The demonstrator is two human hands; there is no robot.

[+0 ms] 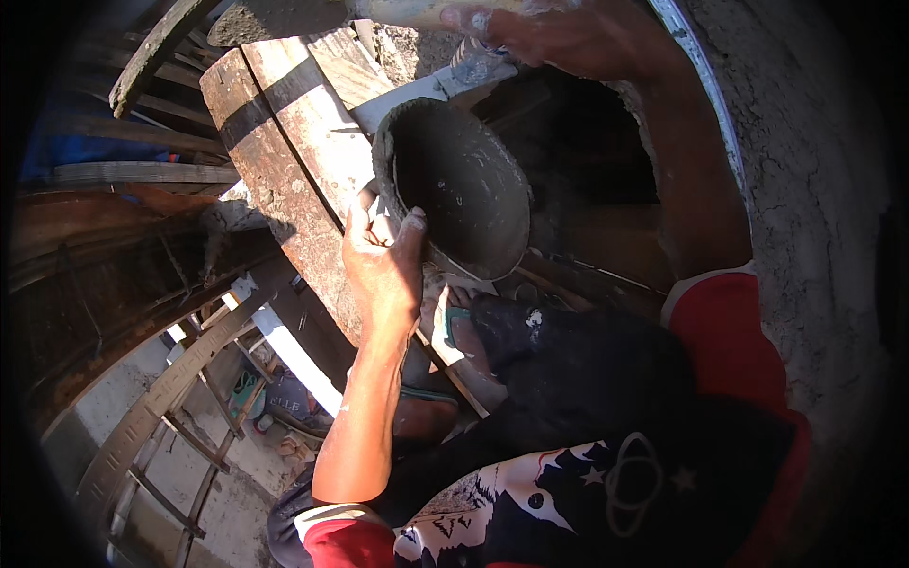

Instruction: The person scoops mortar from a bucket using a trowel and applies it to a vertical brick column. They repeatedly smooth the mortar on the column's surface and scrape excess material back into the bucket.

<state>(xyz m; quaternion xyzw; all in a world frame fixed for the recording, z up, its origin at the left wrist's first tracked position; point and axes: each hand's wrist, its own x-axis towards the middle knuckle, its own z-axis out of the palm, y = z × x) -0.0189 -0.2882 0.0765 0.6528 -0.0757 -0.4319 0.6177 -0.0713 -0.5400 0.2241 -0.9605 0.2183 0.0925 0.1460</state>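
My left hand (383, 260) is closed on the near-left rim of a dark grey bucket (473, 204), the thumb over its edge. The bucket is crusted with dried mortar and tilted, its mouth facing me. Inside, it is dark with pale specks. My right hand (511, 30) reaches forward at the top edge of the view, smeared with pale grey. Beside its fingertips runs a pale rounded length (402, 11), and what those fingers do is partly cut off and unclear.
Worn planks (284, 142) lie under and left of the bucket. A clear plastic bottle (473, 62) is behind it. A rough grey plastered wall (805, 189) rises at right. My sandalled foot (454, 327) is on boards. A wooden ladder-like frame (175, 407) stands lower left.
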